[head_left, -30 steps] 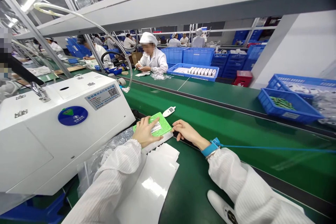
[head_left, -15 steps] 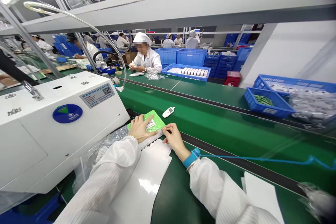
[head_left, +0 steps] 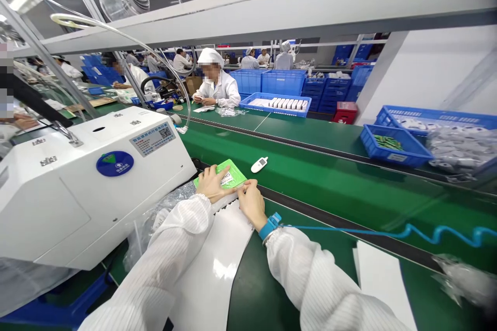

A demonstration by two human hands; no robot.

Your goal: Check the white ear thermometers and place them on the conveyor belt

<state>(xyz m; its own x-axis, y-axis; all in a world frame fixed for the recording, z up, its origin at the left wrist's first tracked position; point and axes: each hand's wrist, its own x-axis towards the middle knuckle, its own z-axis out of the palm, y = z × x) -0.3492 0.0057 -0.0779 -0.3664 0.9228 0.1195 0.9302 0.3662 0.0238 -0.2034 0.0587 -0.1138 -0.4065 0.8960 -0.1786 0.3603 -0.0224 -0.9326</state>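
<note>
My left hand (head_left: 212, 184) rests on a green card with a white label (head_left: 229, 175), fingers across its lower left part. My right hand (head_left: 251, 202) sits at the card's lower right corner, fingertips against its edge. Under the card lies a stack of white sheets (head_left: 215, 264), partly hidden by my left sleeve (head_left: 171, 253). A small white handheld digital meter (head_left: 259, 164) lies on the green belt (head_left: 330, 186) just beyond the card. A blue wrist strap (head_left: 269, 226) circles my right wrist.
A large white machine (head_left: 97, 191) stands left of my hands, with a clear plastic bag (head_left: 163, 217) against it. A white sheet (head_left: 378, 284) lies to the right. Blue crates (head_left: 396, 146) stand beyond the belt, and a co-worker (head_left: 217, 85) sits across it.
My right hand has moved left, from beside the card to its lower right corner. The view has shifted, and more of the blue coiled cord and the right-hand white sheet show.
</note>
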